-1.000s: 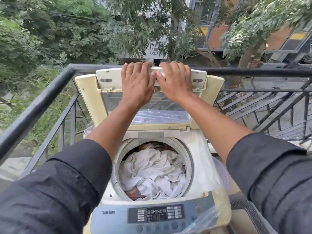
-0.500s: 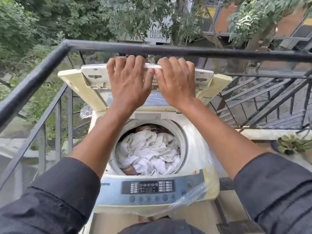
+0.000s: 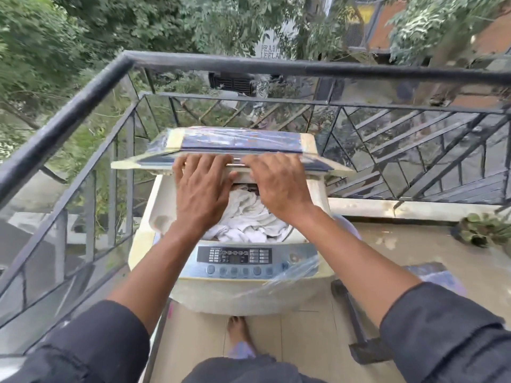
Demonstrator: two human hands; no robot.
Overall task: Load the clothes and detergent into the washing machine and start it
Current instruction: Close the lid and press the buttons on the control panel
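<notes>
A cream top-loading washing machine (image 3: 143, 244) stands on a balcony, with its grey control panel (image 3: 235, 258) facing me. White clothes (image 3: 249, 214) fill the drum. The folding lid (image 3: 240, 140), wrapped in clear plastic, hangs half lowered over the drum's far side. My left hand (image 3: 201, 189) and my right hand (image 3: 279, 186) hold the lid's near edge side by side, fingers on top and thumbs tucked under it. No detergent is in view.
A black metal railing (image 3: 249, 64) runs close round the machine at the left and back. A potted plant (image 3: 481, 228) sits on the floor at the right. A dark stand (image 3: 359, 327) lies right of the machine. My bare foot (image 3: 237, 330) is at its base.
Both hands have brought the lid from upright down toward me, so it now covers the far part of the drum. The view has tilted further down.
</notes>
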